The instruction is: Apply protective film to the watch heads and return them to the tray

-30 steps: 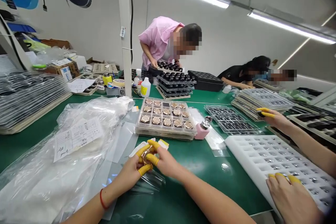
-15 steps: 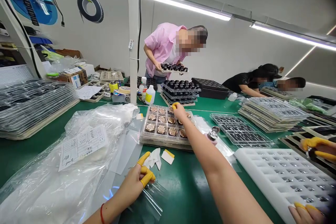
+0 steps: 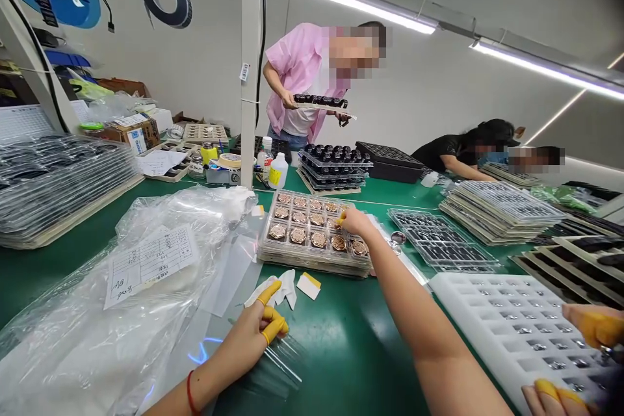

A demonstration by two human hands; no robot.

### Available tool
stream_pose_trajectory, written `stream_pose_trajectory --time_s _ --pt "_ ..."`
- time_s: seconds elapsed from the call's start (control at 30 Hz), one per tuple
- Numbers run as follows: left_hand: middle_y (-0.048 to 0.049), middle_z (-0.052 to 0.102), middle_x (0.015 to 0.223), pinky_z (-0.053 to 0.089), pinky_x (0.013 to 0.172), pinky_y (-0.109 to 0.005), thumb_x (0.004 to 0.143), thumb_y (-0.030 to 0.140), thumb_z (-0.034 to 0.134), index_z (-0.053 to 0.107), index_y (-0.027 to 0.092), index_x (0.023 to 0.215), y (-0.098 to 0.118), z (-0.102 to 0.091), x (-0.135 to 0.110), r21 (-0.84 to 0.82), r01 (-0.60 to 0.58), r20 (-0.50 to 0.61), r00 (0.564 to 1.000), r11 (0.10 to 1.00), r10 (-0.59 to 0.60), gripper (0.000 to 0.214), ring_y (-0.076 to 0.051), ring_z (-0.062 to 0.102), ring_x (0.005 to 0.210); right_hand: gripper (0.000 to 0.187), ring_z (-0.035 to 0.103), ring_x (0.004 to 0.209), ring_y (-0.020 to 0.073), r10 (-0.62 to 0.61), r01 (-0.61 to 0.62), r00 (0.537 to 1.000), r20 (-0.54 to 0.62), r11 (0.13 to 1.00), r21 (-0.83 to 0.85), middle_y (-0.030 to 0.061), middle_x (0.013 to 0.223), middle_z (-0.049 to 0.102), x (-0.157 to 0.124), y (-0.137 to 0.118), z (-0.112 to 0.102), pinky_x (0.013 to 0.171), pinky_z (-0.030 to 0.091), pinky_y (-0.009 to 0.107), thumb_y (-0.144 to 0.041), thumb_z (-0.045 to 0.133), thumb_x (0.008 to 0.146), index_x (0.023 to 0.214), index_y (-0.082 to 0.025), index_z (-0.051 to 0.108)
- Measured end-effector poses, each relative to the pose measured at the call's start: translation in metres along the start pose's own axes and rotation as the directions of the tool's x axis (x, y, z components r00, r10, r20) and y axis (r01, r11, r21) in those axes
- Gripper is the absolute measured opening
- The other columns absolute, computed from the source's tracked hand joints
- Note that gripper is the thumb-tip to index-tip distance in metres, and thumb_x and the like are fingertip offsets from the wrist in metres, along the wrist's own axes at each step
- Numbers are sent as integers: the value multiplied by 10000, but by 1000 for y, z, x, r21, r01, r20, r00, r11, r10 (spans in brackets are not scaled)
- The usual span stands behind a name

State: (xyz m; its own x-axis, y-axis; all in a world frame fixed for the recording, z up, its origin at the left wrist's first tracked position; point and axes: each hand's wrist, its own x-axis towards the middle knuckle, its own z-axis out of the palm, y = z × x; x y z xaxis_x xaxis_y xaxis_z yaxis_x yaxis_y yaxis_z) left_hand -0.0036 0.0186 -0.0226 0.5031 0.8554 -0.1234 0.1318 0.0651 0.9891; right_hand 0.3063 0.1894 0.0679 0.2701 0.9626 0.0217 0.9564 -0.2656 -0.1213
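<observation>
Left hand (image 3: 253, 333) loosely parted, right hand (image 3: 357, 222) over tray (image 3: 312, 258) edge, grip unclear, bench (image 3: 336, 328) between

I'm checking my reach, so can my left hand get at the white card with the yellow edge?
Probably yes: the white card lies uncovered, just to the right of your left hand, with only low white scraps between them.

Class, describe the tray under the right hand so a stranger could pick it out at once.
Look at the green table. Near its middle, beyond the left hand, the tray tops a low stack, with the right hand over it. Its round golden pieces set it apart from the white tray further right, with silvery pieces.
</observation>
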Motion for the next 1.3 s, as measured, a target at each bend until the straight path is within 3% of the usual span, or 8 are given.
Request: stream_pose_trajectory --time_s 0.43,0.67,0.77,0.83,0.93,1.0,1.13,1.3 --pt "-31 656 787 446 681 -301 837 337 496 357 161 1345 9 -6 -3 -10 -12 -37 999 1000 12 555 -191 619 758 331 462 1089 314 86 -66 984 -154 990 127 199 1019 603 50 -26 20 826 406 381 -331 635 721 963 -106 661" --pt "-22 650 736 455 750 -326 829 288 528 338 139 1349 13 -4 -3 -126 -19 -68 998 992 11 574 -178 622 741 393 550 942 190 30 61 972 -234 926 373 82 1041 604 -7 -47 6 817 412 314 -324 515 795 1155 -171 486" --pt "-8 627 752 471 775 -343 794 282 597 274 145 1368 15 -4 -3 -235 -24 -108 994 972 -1 672 -173 635 739 527 579 818 159 -156 219 975 -157 578 786 41 946 616 -82 -77 13 737 456 295 -368 599 739 1199 -186 418" --pt "2 610 790 484 781 -340 757 258 657 233 191 1383 16 -4 -3 -312 -76 -96 994 947 48 760 -159 628 744 529 593 778 161 -383 49 920 84 324 945 15 859 627 -137 -95 24 726 471 312 -354 678 672 1132 -197 468" --pt "-44 604 977 494 807 -341 713 218 710 300 242 1351 16 -3 -4 -377 -127 -37 992 917 123 759 -168 612 852 443 611 789 167 -561 -203 775 291 215 955 21 864 647 -193 -107 43 742 476 326 -330 693 674 1059 -198 517" --pt "-79 579 1086 501 814 -355 702 220 720 395 230 1288 16 -2 -5 -376 -103 -6 994 921 108 670 -190 594 918 351 606 809 169 -571 -198 767 291 222 955 29 892 653 -204 -103 56 751 472 329 -352 642 727 1029 -200 548" --pt "-73 580 1075 510 795 -352 705 226 715 427 212 1216 16 -1 -6 -368 -35 17 999 929 44 587 -163 589 859 218 556 856 182 -347 137 937 40 470 872 43 907 641 -181 -85 86 798 438 354 -354 505 813 935 -200 599" --pt "-40 596 980 478 763 -281 708 207 711 417 203 1171 14 -4 -4 -266 -47 -7 999 963 46 549 -132 585 807 107 490 856 223 -447 458 886 -124 800 388 72 834 615 -160 -76 100 795 376 393 -189 543 758 828 -185 624"
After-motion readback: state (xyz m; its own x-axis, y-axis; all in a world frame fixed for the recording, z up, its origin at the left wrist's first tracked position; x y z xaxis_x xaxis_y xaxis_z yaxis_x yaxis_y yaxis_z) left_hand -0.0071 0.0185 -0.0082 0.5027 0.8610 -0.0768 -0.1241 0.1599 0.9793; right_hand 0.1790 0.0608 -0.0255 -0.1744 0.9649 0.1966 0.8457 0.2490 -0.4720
